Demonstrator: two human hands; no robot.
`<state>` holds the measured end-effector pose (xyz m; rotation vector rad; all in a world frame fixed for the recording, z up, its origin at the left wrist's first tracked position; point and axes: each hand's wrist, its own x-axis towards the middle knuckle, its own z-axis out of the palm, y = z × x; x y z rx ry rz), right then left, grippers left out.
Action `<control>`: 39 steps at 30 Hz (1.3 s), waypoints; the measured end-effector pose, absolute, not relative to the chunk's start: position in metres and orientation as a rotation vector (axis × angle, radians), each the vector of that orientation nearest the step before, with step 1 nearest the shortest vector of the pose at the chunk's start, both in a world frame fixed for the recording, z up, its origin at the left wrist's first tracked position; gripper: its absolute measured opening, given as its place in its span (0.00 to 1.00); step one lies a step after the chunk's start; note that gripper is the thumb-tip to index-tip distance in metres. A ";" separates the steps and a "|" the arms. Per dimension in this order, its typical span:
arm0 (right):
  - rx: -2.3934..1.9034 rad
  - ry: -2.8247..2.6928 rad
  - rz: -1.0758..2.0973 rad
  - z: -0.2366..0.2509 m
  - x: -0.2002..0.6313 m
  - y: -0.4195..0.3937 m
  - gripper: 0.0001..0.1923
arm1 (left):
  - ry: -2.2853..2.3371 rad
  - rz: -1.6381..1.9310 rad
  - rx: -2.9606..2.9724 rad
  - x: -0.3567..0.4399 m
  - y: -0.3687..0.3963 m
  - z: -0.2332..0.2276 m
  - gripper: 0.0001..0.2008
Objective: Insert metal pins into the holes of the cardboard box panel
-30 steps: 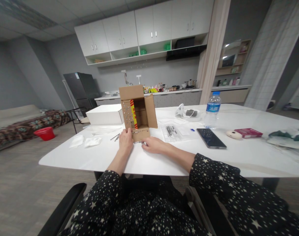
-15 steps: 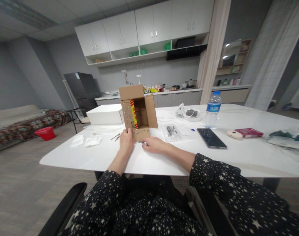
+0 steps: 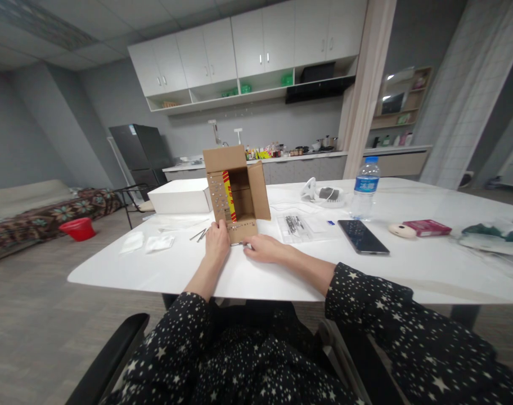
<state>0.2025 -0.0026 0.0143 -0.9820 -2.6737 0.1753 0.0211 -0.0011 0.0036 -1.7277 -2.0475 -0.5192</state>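
Note:
A brown cardboard box [image 3: 242, 197] stands on the table with its flaps spread and its open side toward me. A yellow-and-red label runs down its left flap, and small shiny bits dot the left and lower flaps. My left hand [image 3: 217, 241] is closed on the box's lower left corner. Low at the front flap, my right hand [image 3: 262, 248] is closed around a thin metal tool [image 3: 237, 243], whose tip lies along the flap's bottom edge; its kind is hidden by the fingers. Thin metal rods [image 3: 199, 234] lie left of my left hand.
A white box [image 3: 180, 197] stands behind on the left, with white packets [image 3: 159, 243] before it. To the right are a clear case with dark slim pieces [image 3: 295, 226], a phone [image 3: 363, 237], a water bottle [image 3: 365, 188] and a maroon box [image 3: 430, 227].
The top of the cardboard box has shifted very slightly left. Both hands keep nearly the same place and grip.

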 end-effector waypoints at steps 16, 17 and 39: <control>-0.971 -2.655 0.181 0.012 0.203 -0.002 0.18 | -2.111 -0.597 -1.619 0.021 -0.003 0.004 0.12; -0.971 -2.655 0.182 0.012 0.203 -0.002 0.18 | -2.114 -0.599 -1.623 0.021 -0.003 0.004 0.13; -0.984 -2.664 0.182 0.013 0.203 -0.002 0.18 | -2.157 -0.572 -1.626 0.019 -0.003 0.003 0.15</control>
